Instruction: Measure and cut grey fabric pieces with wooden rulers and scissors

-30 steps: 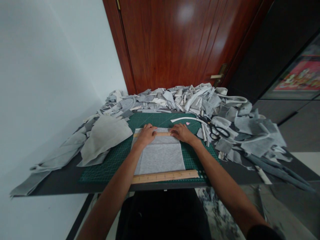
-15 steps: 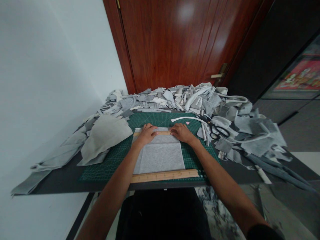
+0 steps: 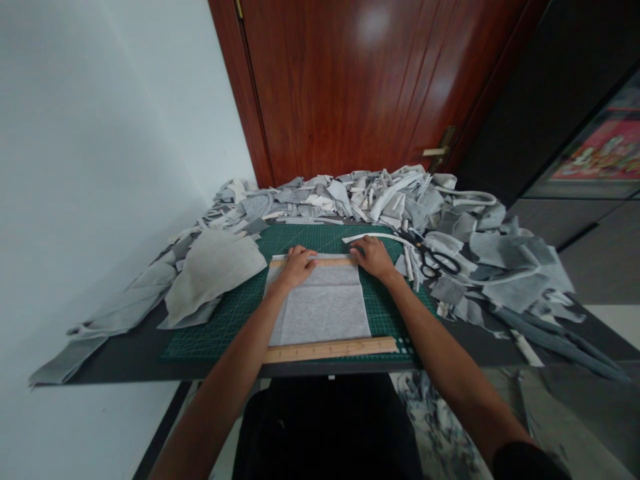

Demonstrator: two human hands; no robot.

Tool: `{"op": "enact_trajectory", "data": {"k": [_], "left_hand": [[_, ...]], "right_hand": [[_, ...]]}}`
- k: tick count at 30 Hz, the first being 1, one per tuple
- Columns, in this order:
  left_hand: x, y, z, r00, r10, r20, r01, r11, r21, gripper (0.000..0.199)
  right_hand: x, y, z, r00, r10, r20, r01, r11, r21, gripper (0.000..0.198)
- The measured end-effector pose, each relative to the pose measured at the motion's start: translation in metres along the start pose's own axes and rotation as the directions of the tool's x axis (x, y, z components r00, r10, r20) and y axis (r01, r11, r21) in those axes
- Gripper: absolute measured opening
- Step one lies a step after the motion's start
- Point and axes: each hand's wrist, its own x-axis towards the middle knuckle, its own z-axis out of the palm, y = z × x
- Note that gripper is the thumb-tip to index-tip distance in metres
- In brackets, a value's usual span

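Note:
A light grey piece of fabric [image 3: 325,313] lies flat on the green cutting mat [image 3: 225,330], with a thin wooden ruler [image 3: 336,262] across its far edge. My left hand [image 3: 297,268] is closed at the ruler's left part, thumb and fingers bent onto ruler and fabric. At the far right corner of the fabric is my right hand [image 3: 374,257], fingers curled in at the edge by the ruler's end; its fingertips are partly hidden. A wider wooden ruler [image 3: 330,350] lies along the fabric's near edge.
Grey fabric scraps [image 3: 345,197] are heaped along the back and right of the dark table [image 3: 125,363]. Black-handled scissors [image 3: 440,263] lie right of the mat, beside a pale curved strip [image 3: 373,235]. A larger cloth piece [image 3: 213,270] rests at left.
My right hand has shifted right and slightly away from me, from the ruler to the fabric's corner. The ruler sits slightly farther back. My left hand has barely moved.

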Motion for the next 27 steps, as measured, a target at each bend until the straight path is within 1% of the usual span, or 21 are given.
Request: {"op": "enact_trajectory", "data": {"k": [2, 3, 4, 6, 8, 11, 15, 19, 23, 27], "left_hand": [[-0.001, 0.005, -0.002, 1.000, -0.005, -0.013, 0.005, 1.000, -0.001, 0.030], [-0.002, 0.008, -0.003, 1.000, -0.003, -0.020, 0.003, 1.000, -0.001, 0.031], [-0.002, 0.010, -0.005, 1.000, 0.002, -0.027, -0.003, 1.000, -0.004, 0.032], [-0.002, 0.014, -0.008, 0.999, 0.035, -0.034, -0.036, 0.999, -0.017, 0.033], [-0.002, 0.016, -0.012, 0.997, 0.080, -0.023, -0.081, 0.996, -0.037, 0.030], [-0.001, 0.016, -0.016, 0.993, 0.119, 0.002, -0.118, 0.991, -0.057, 0.023], [-0.001, 0.018, -0.024, 0.994, 0.108, -0.019, -0.109, 0.992, -0.064, 0.021], [-0.001, 0.024, -0.032, 0.995, 0.087, -0.058, -0.092, 0.992, -0.088, 0.021], [-0.003, 0.029, -0.035, 0.995, 0.102, -0.007, -0.103, 0.988, -0.115, 0.026], [-0.004, 0.030, -0.033, 0.989, 0.135, 0.052, -0.129, 0.986, -0.107, 0.018]], "right_hand": [[0.000, 0.012, 0.000, 0.990, 0.126, -0.062, -0.129, 0.990, -0.050, 0.032], [-0.001, 0.018, 0.001, 0.980, 0.183, -0.074, -0.188, 0.980, -0.069, 0.033], [-0.002, 0.023, 0.002, 0.971, 0.228, -0.074, -0.234, 0.969, -0.083, 0.034], [-0.003, 0.031, 0.005, 0.959, 0.279, -0.057, -0.284, 0.955, -0.092, 0.036], [-0.003, 0.037, 0.009, 0.956, 0.289, -0.049, -0.292, 0.953, -0.086, 0.034], [-0.001, 0.044, 0.016, 0.955, 0.284, -0.089, -0.290, 0.955, -0.064, 0.033], [0.003, 0.054, 0.022, 0.939, 0.301, -0.165, -0.314, 0.948, -0.054, 0.038], [0.005, 0.063, 0.025, 0.940, 0.303, -0.157, -0.315, 0.947, -0.059, 0.033], [0.006, 0.067, 0.026, 0.941, 0.300, -0.159, -0.310, 0.949, -0.046, 0.030], [0.005, 0.069, 0.026, 0.932, 0.324, -0.160, -0.334, 0.942, -0.041, 0.029]]}}
